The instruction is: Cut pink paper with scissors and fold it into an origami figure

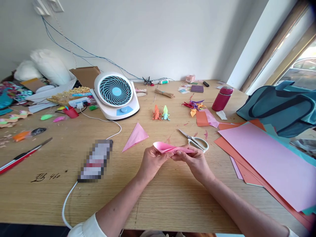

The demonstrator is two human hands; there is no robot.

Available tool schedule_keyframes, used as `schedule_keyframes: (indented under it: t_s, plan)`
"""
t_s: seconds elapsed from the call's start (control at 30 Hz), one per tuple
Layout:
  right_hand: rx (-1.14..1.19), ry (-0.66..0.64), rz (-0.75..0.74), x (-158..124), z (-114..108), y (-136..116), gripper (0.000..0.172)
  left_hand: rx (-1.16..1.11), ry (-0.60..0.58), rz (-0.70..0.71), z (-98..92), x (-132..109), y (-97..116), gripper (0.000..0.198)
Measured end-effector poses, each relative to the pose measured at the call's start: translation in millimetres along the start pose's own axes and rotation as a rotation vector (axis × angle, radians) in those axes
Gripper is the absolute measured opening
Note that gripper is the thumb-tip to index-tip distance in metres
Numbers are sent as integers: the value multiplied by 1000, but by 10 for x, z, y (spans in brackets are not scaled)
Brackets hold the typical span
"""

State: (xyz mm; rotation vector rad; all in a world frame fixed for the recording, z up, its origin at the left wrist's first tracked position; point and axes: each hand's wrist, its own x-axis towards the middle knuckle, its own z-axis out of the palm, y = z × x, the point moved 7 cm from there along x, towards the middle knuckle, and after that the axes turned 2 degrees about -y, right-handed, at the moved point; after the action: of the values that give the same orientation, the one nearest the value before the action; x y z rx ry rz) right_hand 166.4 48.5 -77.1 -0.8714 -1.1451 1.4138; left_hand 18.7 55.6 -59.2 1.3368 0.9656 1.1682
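Observation:
Both my hands hold a folded pink paper [166, 147] just above the wooden table [158, 197]. My left hand [153, 160] pinches its left, rounded end. My right hand [194, 161] grips its right end with fingers closed. A separate pink paper triangle [136, 136] lies flat on the table to the left of the hands. White-handled scissors [196, 141] lie just behind my right hand.
Large pink and orange paper sheets [266, 158] lie at the right, a teal bag [281, 105] behind them. A white desk fan [116, 93], a red bottle [221, 98], small origami figures [161, 113], a phone on a cable [95, 160] and a red-handled knife [22, 156] are around.

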Motion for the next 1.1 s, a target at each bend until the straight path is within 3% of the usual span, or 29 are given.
schedule_keyframes:
  t_s: [0.23,0.47,1.1]
  plan:
    - [26,10,15,-7,17,6,24,16,59,19,-69,-11,-19,23]
    - [-8,33,20,-5,0,-3,30,-32,119,93,-107,-12,53,26]
    - [66,15,66,10,-1,84,29,-173,120,1,-100,-19,-9,25]
